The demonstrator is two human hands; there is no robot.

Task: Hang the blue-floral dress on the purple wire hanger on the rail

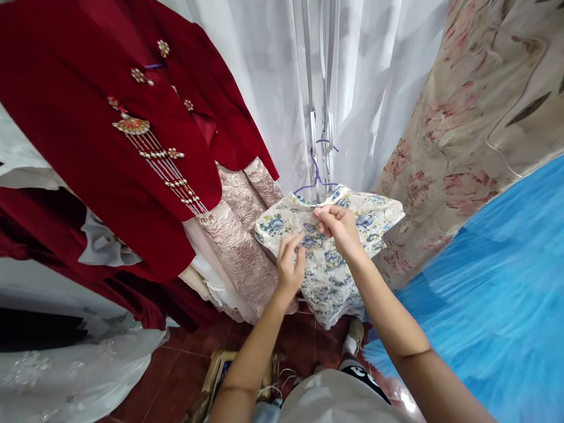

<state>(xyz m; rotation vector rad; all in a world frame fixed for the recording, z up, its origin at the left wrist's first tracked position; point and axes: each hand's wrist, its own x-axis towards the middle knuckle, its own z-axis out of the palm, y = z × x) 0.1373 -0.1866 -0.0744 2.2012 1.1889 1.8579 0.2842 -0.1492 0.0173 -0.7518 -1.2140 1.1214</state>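
White drapes (259, 76) and crowded garments line a red-tiled floor (170, 367), with a floral top (332, 288) hanging from a purple hanger (316, 170) at the centre of the frame, below upright metal bars (330, 64). A person's right hand (338, 226) has thumb and fingers pinched together on its neckline; the left hand (289, 267) is raised before the lower left of the top, fingers loosely curled and apart, though whether they touch the cloth cannot be told. A beaded red jacket (106, 153) fills the upper left, and blue tulle (484, 282) billows at lower right. Thin, limp and crinkled, the top looks light and soft, likely to swing and crease easily; the neckline and shoulders, backed by the hanger, appear the surest places to take hold. No label or brand can be read on it. White marks on a black band (363, 376) of the wearer's clothing, bottom centre, are too partial to make out.
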